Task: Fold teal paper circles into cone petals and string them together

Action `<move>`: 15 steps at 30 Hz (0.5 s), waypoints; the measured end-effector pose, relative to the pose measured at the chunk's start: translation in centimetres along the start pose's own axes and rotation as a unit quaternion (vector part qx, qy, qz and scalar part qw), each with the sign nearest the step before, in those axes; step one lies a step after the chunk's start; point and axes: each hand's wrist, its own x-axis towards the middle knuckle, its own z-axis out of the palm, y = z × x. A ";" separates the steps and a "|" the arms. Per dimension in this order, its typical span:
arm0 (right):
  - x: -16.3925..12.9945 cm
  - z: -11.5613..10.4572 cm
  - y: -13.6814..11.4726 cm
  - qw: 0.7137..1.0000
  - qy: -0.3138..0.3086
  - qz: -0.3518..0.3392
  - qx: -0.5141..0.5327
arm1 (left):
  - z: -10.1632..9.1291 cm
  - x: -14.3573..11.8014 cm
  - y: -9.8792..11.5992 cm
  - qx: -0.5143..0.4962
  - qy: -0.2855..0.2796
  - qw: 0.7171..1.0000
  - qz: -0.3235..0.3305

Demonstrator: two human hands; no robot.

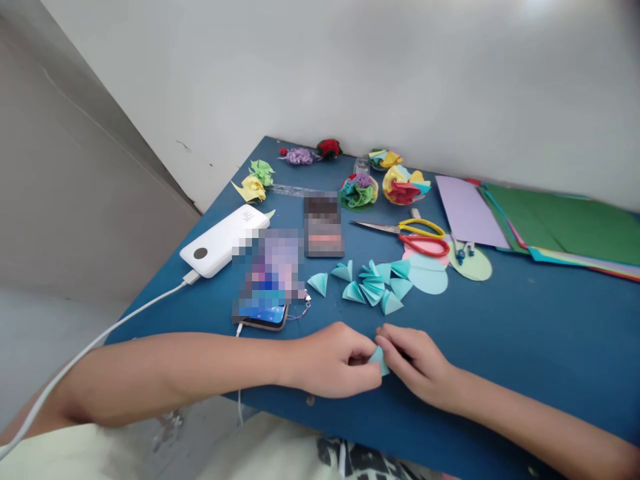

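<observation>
Both hands, left hand [333, 360] and right hand [415, 363], pinch a folded light-blue paper piece [379, 359] at near counter [525, 333] edge. Folded blue cones [373, 283] just beyond; scissors [415, 235] farther; phone [267, 287] left.

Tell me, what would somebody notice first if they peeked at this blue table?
Right at the near edge, the left hand and the right hand pinch one small folded piece of light blue paper between them. Just behind lies a cluster of folded blue paper cones, with the yellow and red scissors beyond. Bright paper flowers line the far edge of the blue table by the wall.
</observation>
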 end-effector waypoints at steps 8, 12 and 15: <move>0.8 -0.7 0.0 0.997 -0.040 0.005 0.060 | -0.6 -0.2 0.4 0.012 0.016 0.999 -0.024; 0.7 -0.5 0.0 0.997 -0.010 0.011 0.070 | -0.6 -0.3 0.3 0.002 0.026 0.999 -0.037; 0.6 -0.4 0.0 0.994 0.022 0.032 0.102 | -0.5 -0.2 0.2 -0.040 0.029 0.997 -0.066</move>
